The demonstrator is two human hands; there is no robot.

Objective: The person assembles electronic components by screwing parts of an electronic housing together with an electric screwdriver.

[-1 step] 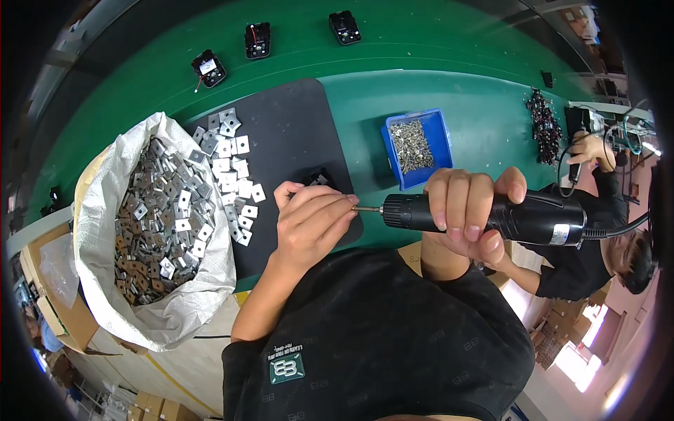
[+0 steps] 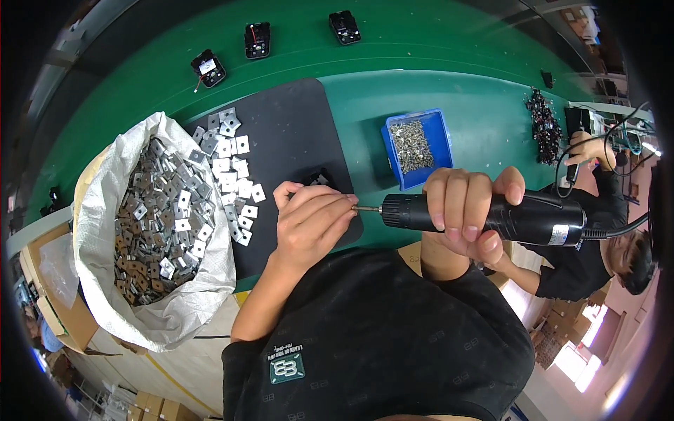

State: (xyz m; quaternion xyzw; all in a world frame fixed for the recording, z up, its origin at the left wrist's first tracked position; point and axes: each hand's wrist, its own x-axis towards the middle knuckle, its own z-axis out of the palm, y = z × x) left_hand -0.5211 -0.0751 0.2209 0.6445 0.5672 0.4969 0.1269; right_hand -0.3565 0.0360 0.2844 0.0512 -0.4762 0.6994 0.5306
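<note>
My right hand (image 2: 463,207) wraps round a black corded electric screwdriver (image 2: 400,212), held level with its bit (image 2: 368,208) toward the left. At the bit's tip, my left hand (image 2: 312,221) pinches a small metal piece that looks like a screw (image 2: 354,208); the fingers hide most of it. Just beyond those fingers is a black plastic part (image 2: 321,177), partly covered, and I cannot tell whether it is touched. An open blue bin (image 2: 441,144) of small metal screws (image 2: 413,147) stands ahead of the screwdriver.
Left of me, a white woven sack (image 2: 200,309) holds many metal plates; more plates (image 2: 235,168) lie on the black mat (image 2: 288,119). Several black housings (image 2: 258,41) sit at the far side. Dark small parts (image 2: 544,126) are piled right, near a co-worker's hand (image 2: 591,150).
My hands and the screwdriver are practically still. The co-worker's hand at the right and the cable near it have shifted slightly.
</note>
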